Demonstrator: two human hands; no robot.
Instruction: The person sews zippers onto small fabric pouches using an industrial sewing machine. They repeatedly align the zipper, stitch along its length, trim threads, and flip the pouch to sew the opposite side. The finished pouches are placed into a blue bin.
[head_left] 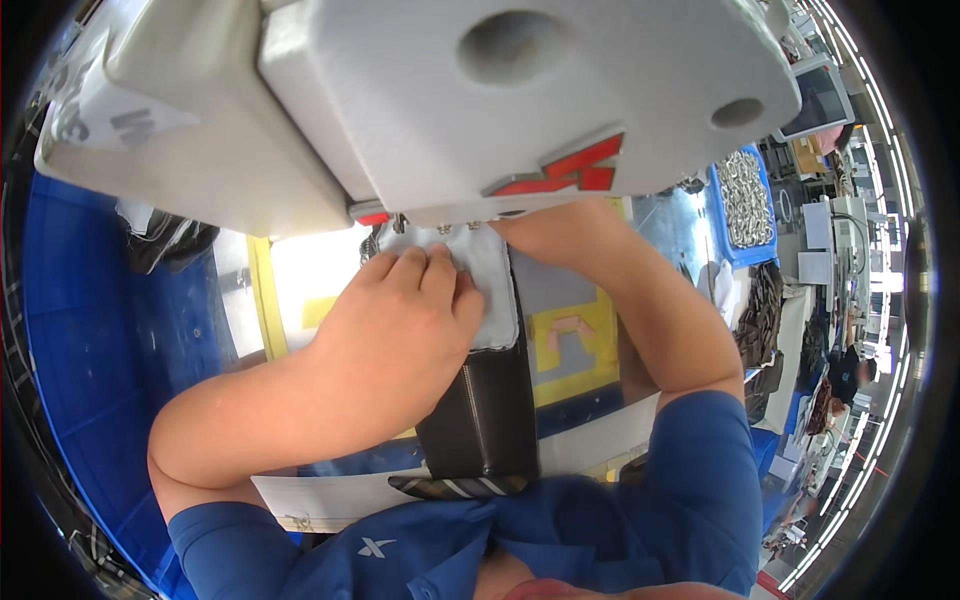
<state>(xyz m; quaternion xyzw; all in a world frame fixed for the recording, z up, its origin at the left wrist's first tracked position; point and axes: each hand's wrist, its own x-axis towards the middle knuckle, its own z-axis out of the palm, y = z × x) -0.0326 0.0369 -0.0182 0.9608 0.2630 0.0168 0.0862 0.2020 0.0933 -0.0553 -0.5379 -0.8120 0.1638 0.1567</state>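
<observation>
A large pale grey machine head point(400, 110), which looks like a sewing machine, fills the upper view. Under its lower edge lies a light grey fabric piece point(492, 290) with a stitched-looking border, on top of a dark brown or black leather-like strip point(485, 410) that runs back toward my body. My left hand point(410, 305) rests on the fabric with its fingers bent and pressed onto it; the fingertips are partly hidden. My right hand point(530, 228) reaches in beneath the machine head on the far right side of the fabric. Its fingers are hidden behind the machine.
A yellow-taped work surface point(570, 385) surrounds the fabric. At the left stands a big blue bin point(90, 350) with dark material point(165, 240) inside. A blue tray of metal rings or hardware point(745, 200) sits at the right, near brown straps point(762, 305). Farther right are workbenches and people.
</observation>
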